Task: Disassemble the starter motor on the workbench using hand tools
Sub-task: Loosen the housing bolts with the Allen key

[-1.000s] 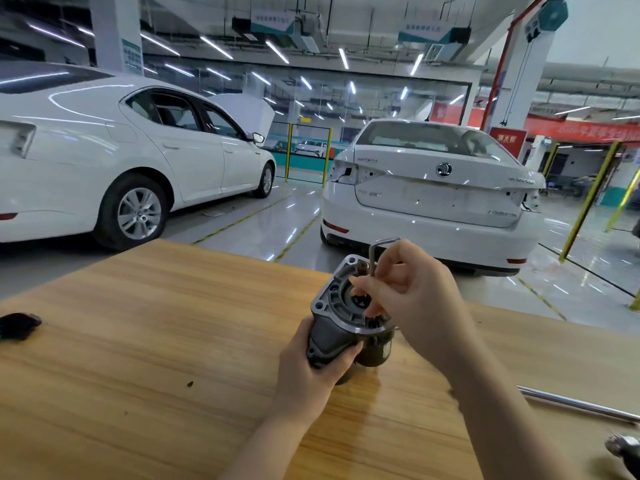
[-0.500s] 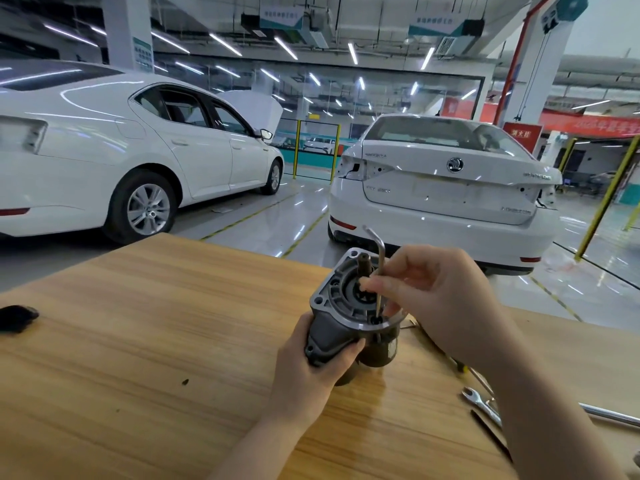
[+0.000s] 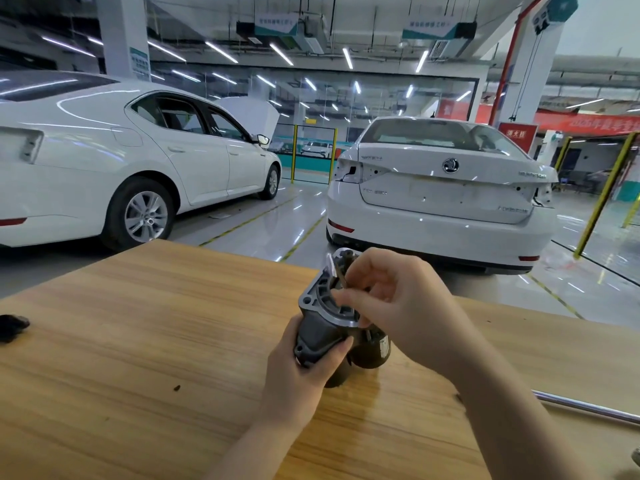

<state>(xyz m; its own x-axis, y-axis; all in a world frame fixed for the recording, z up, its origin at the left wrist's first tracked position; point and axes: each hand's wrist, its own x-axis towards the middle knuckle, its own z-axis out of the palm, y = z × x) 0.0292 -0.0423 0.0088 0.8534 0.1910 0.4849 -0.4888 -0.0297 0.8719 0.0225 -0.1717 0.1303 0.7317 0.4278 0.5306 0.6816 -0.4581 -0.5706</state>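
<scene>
The starter motor [image 3: 323,327] stands upright on the wooden workbench [image 3: 138,341], its grey aluminium flange facing up and dark body below. My left hand [image 3: 301,368] grips the motor's lower body from the near side. My right hand [image 3: 391,299] sits over the flange and pinches a thin metal hex key [image 3: 333,268], which is blurred and leans to the left above the flange. The key's lower end is hidden behind my fingers.
A chrome rod [image 3: 585,408] lies on the bench at the right edge. A black object [image 3: 12,325] sits at the bench's far left. A small dark speck [image 3: 177,387] lies near the middle. Two white cars stand beyond the bench.
My right hand has turned the hex key from upright to leaning left over the flange. The camera has shifted, and the wrench seen at the right is hidden by my arm now.
</scene>
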